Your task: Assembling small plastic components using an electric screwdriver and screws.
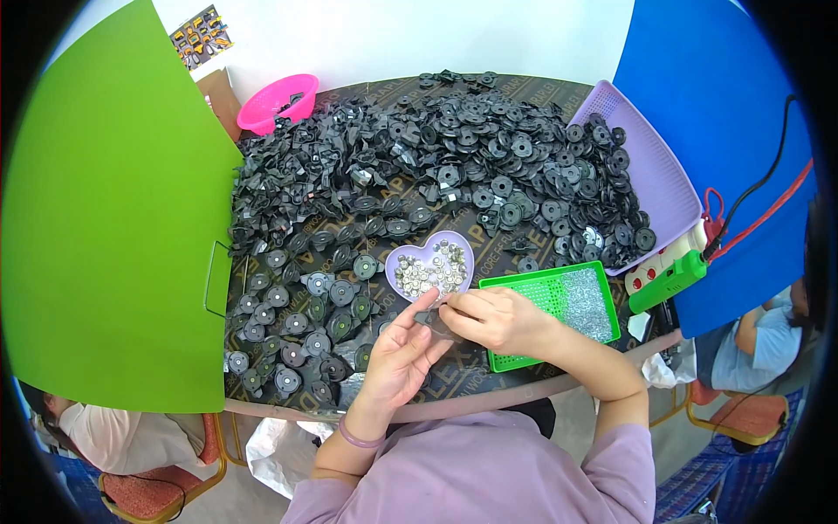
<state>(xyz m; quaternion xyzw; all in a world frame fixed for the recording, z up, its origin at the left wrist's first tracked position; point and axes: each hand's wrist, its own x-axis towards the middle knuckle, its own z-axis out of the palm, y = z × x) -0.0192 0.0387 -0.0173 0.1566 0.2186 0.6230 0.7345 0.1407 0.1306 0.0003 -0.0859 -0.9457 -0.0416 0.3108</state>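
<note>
My left hand (397,358) is palm up near the table's front edge, its thumb and fingers closed on a small dark plastic part (427,318). My right hand (495,320) meets it from the right, thumb and forefinger pinched together at the part; what they pinch is too small to make out. Just beyond my hands sits a purple heart-shaped dish (393,263) of small round metal pieces (449,259). Under my right forearm and hand, partly covered, lies a green perforated tray (534,290) with many tiny silvery pieces (587,306) at its right side.
A big heap of black plastic discs (521,147) and angular black parts (305,162) spreads over the table. Assembled-looking round parts (295,323) lie left. A purple basket (656,175), a pink colander (262,106) and a green device (668,284) with cords stand around. Green (105,218) and blue (698,131) panels flank the table.
</note>
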